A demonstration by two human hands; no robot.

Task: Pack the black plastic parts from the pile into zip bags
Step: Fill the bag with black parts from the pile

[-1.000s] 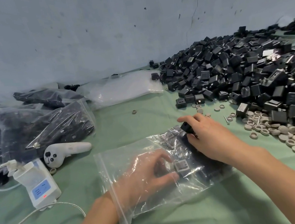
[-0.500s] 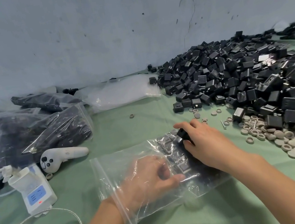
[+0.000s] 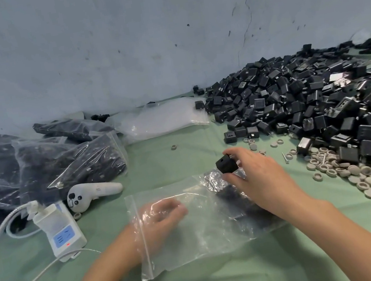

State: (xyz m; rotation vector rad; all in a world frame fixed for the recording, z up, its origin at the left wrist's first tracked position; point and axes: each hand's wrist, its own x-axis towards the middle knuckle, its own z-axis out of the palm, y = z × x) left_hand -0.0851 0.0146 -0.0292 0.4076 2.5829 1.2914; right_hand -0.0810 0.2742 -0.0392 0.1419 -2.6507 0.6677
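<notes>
right hand (image 3: 260,181) fingers pinch black part (image 3: 227,167) | left hand (image 3: 161,220) inside zip bag (image 3: 197,244), fingers curled, grip unclear | pile (image 3: 308,105) at 2 o'clock

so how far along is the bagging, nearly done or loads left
Far from done. Done: several filled bags lie at the left. In hand: the left hand is inside an open zip bag that holds a few parts, and the right hand pinches one black part at its far corner. Left: a large pile on the right, with empty bags by the wall.
</notes>
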